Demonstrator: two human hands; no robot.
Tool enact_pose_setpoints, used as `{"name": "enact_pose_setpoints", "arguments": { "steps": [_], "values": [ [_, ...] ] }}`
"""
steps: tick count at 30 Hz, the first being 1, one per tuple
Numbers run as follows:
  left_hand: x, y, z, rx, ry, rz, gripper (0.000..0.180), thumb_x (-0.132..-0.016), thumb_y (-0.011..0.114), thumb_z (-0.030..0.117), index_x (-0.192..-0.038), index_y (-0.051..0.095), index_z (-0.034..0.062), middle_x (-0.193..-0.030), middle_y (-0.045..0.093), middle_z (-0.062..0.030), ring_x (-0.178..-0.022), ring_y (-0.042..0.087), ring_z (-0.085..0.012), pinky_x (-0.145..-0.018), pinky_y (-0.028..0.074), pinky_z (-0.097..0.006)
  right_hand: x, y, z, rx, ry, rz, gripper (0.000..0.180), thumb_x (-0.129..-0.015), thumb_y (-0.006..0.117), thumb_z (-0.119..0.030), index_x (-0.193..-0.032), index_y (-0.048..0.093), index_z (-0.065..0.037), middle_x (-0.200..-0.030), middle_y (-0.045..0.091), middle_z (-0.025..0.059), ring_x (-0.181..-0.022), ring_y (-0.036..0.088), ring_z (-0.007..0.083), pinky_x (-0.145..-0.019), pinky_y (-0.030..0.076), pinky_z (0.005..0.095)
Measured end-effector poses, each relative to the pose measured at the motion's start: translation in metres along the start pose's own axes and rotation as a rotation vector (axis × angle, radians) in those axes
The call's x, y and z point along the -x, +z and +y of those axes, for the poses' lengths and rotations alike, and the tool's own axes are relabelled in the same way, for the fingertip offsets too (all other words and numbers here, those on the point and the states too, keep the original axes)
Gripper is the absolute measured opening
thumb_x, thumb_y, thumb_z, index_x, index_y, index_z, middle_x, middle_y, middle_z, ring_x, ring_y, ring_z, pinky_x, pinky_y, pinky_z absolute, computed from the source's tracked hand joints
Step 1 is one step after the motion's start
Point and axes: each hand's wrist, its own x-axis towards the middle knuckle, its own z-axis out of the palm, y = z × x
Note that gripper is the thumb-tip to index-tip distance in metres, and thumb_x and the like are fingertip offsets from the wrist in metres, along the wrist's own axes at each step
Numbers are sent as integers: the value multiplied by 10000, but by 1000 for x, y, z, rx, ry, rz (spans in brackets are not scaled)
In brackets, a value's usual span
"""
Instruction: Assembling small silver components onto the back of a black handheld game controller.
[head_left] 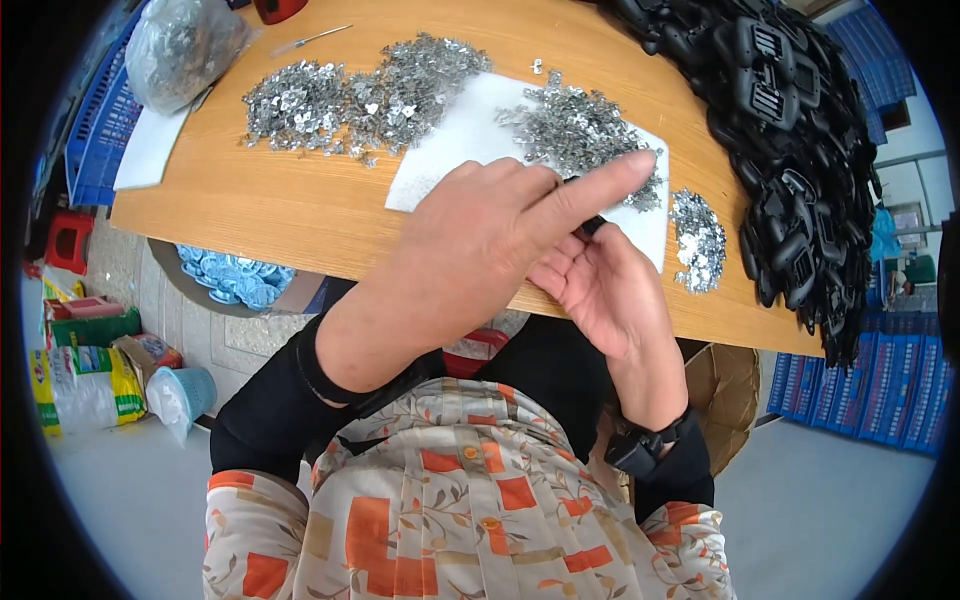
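My left hand (487,225) is over the near part of the table, its index finger stretched out to the right and its other fingers mostly hidden. Just below it, my right hand (622,290) is turned palm up with curled fingers. A small black part (594,225) shows between the two hands, gripped at the fingertips; most of it is covered. Beyond them a heap of small silver metal clips (585,130) lies on a white foam sheet (425,165). Flat shiny metal pieces (698,242) form a smaller pile right of the sheet.
More metal clips (300,105) are heaped at the far left, near a thin pointed tool (322,38) and a plastic bag (185,55). Black gamepad-shaped plastic shells (790,200) crowd the right edge. A tub of blue round pieces (240,275) stands below the table; blue crates (865,390) stand right.
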Motion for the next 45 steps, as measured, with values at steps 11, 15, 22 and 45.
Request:
{"name": "enact_pose_setpoints", "arguments": {
  "steps": [11,15,22,45],
  "values": [
    [12,0,-19,364,-438,432,814,-910,596,-8,-1597,172,95,-877,634,-136,-755,653,-299,-688,519,-376,-15,-2,-28,271,-127,115,238,-1006,384,-5,-1194,512,67,-1189,621,274,-1082,676,333,-1020,548,437],
    [26,-11,-13,627,-594,372,537,-987,488,-23,-1496,364,93,-826,616,-79,-773,587,-118,-700,499,-267,-26,-7,-34,598,-147,116,212,-990,434,-6,-1131,580,53,-1078,695,169,-963,712,218,-886,590,336],
    [32,-10,-6,799,-819,-144,249,-1035,436,58,-1160,650,40,-1023,665,-19,-955,601,-79,-875,493,-249,-23,7,-18,992,-619,108,107,-923,566,19,-991,647,22,-1050,701,87,-857,673,160,-789,551,295],
    [26,-4,-1,552,-726,-142,221,-1004,628,211,-1103,690,24,-862,708,-4,-772,603,-59,-703,507,-254,-4,27,-27,1559,-742,-50,228,-772,656,13,-999,641,25,-890,618,129,-824,652,262,-748,532,350]
  ]
}}
